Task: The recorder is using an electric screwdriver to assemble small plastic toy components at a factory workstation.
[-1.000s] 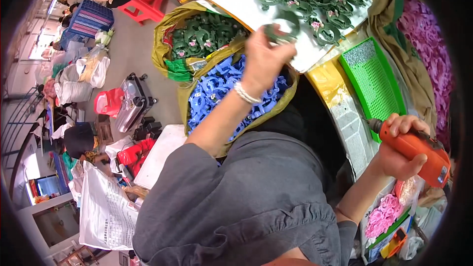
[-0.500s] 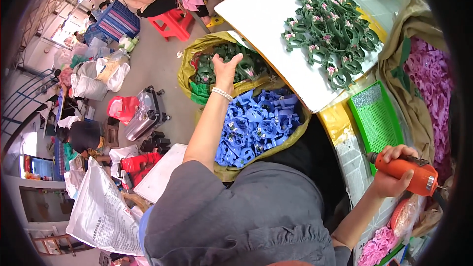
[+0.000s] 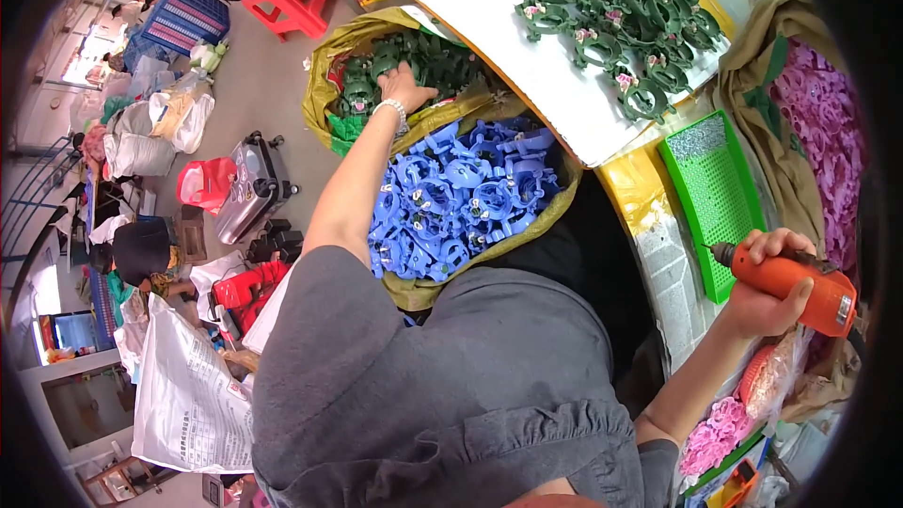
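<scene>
My left hand reaches down into a yellow sack of dark green plastic pieces. Its thumb is spread from the fingers, and the fingertips touch the green pieces; nothing is visibly held. At the right, my right hand is wrapped round an orange electric screwdriver, whose dark tip points left over a green perforated basket. Nearer to me than the green pieces, a second sack is heaped with blue plastic pieces.
A white board on the table carries many green pieces with pink flowers. Pink pieces fill a brown sack at far right; more pink pieces lie near the lower right. A red stool and a grey suitcase stand on the floor.
My left hand has gone from above the green pieces down onto them. The right hand still grips the screwdriver, and the whole view has shifted slightly.
</scene>
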